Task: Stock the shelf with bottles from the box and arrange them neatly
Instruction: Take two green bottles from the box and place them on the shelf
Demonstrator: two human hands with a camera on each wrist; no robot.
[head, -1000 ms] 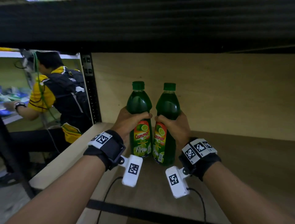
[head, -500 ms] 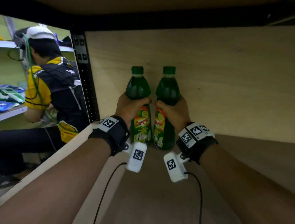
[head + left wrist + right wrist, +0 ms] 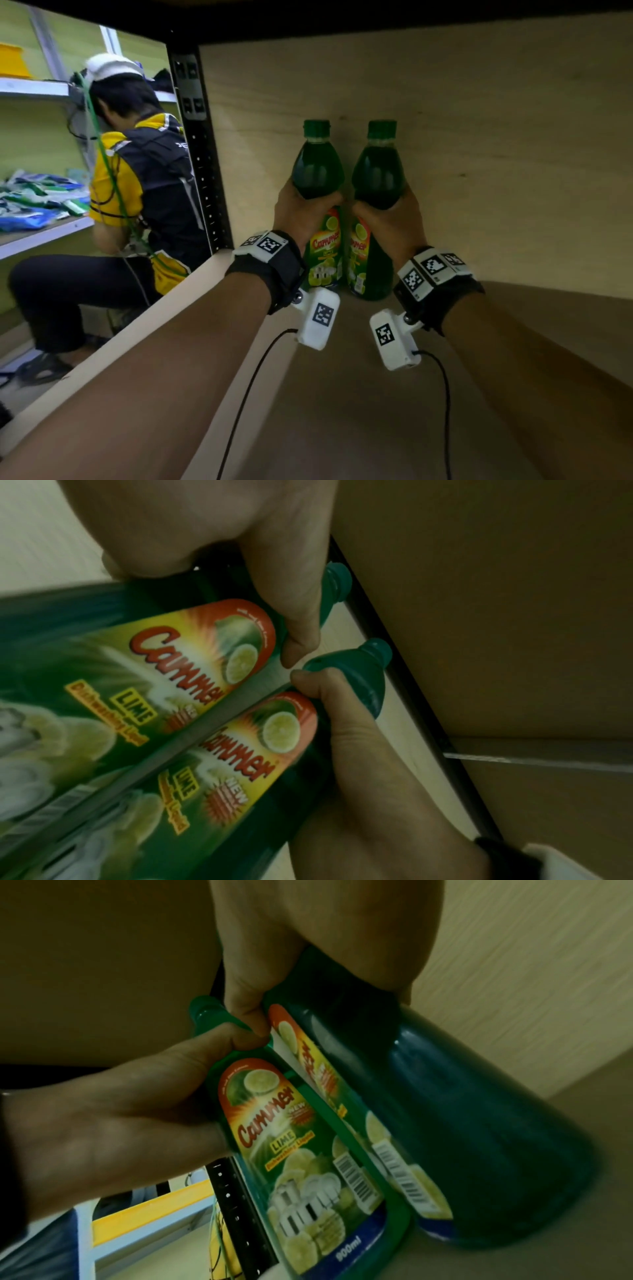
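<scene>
Two green lime dishwashing-liquid bottles stand upright side by side deep in the wooden shelf [image 3: 342,394], close to its back panel. My left hand [image 3: 301,212] grips the left bottle [image 3: 317,164] around its middle, just above the label. My right hand [image 3: 390,219] grips the right bottle [image 3: 378,168] the same way. The left wrist view shows both labels [image 3: 192,669] close together, with my thumbs nearly touching between the bottles. In the right wrist view the right bottle [image 3: 462,1123] rests with its base on the shelf board, and the left bottle [image 3: 301,1164] stands beside it.
A black perforated upright post [image 3: 198,154] marks the shelf's left end. Beyond it a person in a yellow and black shirt [image 3: 137,178] crouches by another shelf with blue and green packets [image 3: 37,198]. The shelf board stretches away to the right of the bottles.
Both hands have carried the bottles deeper into the shelf, toward the back panel and a little left. The view has come closer and lower under the upper shelf.
</scene>
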